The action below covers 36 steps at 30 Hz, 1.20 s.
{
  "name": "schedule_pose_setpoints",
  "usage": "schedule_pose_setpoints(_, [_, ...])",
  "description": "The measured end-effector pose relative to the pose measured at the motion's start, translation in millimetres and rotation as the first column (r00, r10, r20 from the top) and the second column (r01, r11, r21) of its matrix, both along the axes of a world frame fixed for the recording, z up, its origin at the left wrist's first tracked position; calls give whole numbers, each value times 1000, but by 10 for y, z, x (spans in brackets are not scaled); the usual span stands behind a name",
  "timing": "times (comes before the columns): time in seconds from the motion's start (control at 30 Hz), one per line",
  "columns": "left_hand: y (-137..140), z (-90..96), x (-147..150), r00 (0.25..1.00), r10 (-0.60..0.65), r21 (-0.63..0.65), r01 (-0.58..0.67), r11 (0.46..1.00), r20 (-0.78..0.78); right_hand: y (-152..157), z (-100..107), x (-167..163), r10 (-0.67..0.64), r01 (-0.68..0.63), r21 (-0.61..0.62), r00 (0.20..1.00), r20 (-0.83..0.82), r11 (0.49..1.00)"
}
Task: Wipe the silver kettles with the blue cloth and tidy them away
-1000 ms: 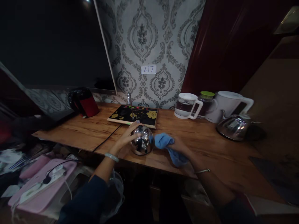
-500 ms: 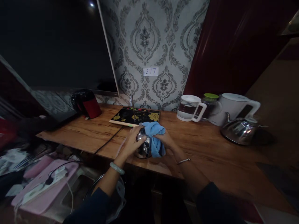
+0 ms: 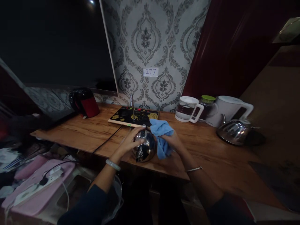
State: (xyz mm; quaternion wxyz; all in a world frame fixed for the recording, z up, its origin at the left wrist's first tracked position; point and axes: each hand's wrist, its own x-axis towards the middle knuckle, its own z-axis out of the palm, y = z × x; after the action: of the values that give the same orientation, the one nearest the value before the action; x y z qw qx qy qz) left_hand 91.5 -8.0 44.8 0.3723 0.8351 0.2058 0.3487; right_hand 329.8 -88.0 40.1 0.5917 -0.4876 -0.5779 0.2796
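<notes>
A shiny metal kettle (image 3: 147, 149) stands near the front edge of the wooden counter, its short spout turned towards me. My left hand (image 3: 130, 141) curls round the kettle's left side, with fingers over the upper part and thumb across the front. In my right hand (image 3: 172, 139) a blue cloth (image 3: 161, 128) is bunched, part of it hanging down just right of the kettle. Whether the cloth still touches the metal I cannot tell. The right fingers are partly covered by the cloth.
Behind the kettle lies a black electric tea stove (image 3: 134, 115) with a thin upright tap. To the right stand a glass jug (image 3: 185, 110), a white electric kettle (image 3: 225, 109) and another metal kettle (image 3: 233, 132). A red-and-black appliance (image 3: 87, 104) sits left; a power strip (image 3: 38, 189) rests on a pink stool.
My right hand and the cloth have moved right, off the front of the kettle, which now shows more. The kettle's spout has swung left.
</notes>
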Motion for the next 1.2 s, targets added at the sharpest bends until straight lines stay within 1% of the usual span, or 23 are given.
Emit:
schedule_pose_setpoints(0.1, [29,-21,16,999,-32,-44,33,998,32,82,35,-254,76,-84,121,995,68,989])
schedule_pose_setpoints(0.17, [21,-18,23,998,-42,-65,44,997,45,129,-24,-322,65,-69,122,997,41,990])
schedule_pose_setpoints(0.27, [-5,4,17,999,-39,-61,41,997,34,119,-173,-243,37,-39,-17,994,-98,999])
schedule_pose_setpoints(0.33, [-8,15,10,999,-31,-38,31,999,15,52,-276,-125,25,-38,-110,993,-113,993])
schedule_pose_setpoints(0.4, [3,16,9,1000,-22,-6,22,1000,0,-47,-363,-6,23,-28,-168,999,-29,985])
schedule_pose_setpoints(0.5, [20,7,11,1000,-18,40,18,999,-8,-207,-425,113,6,19,-186,991,133,982])
schedule_pose_setpoints(0.57, [11,4,0,1000,-22,43,22,999,0,-304,-395,135,-39,64,-140,984,176,988])
schedule_pose_setpoints(0.6, [0,4,-12,1000,-25,31,25,999,7,-346,-355,124,-88,106,-90,979,182,990])
schedule_pose_setpoints(0.63, [-13,3,-27,999,-32,10,32,999,15,-383,-300,97,-149,156,-24,970,190,987])
schedule_pose_setpoints(0.7, [-35,-5,-61,998,-59,-50,60,997,25,-435,-159,-12,-268,242,137,935,230,961])
schedule_pose_setpoints(0.73, [-40,-15,-76,997,-73,-82,76,994,33,-447,-85,-91,-307,255,211,914,266,944])
schedule_pose_setpoints(0.77, [-38,-27,-89,995,-87,-112,91,989,42,-450,-19,-183,-321,240,270,894,312,932])
schedule_pose_setpoints(0.8, [-31,-42,-97,993,-100,-137,107,985,55,-445,34,-280,-308,197,307,877,369,931])
schedule_pose_setpoints(0.87, [-4,-73,-106,987,-128,-167,142,976,93,-420,86,-461,-256,100,320,832,492,942])
schedule_pose_setpoints(0.97, [27,-93,-114,985,-138,-174,155,973,104,-385,36,-589,-220,22,316,763,608,949])
schedule_pose_setpoints(1.03, [19,-86,-123,990,-117,-170,128,977,72,-391,-45,-544,-215,8,318,752,623,948])
schedule_pose_setpoints(1.1, [-11,-74,-132,993,-103,-175,112,978,59,-427,-141,-418,-198,5,297,754,626,955])
schedule_pose_setpoints(1.2, [-69,-67,-137,989,-98,-214,119,969,107,-512,-298,-159,-175,43,223,766,619,974])
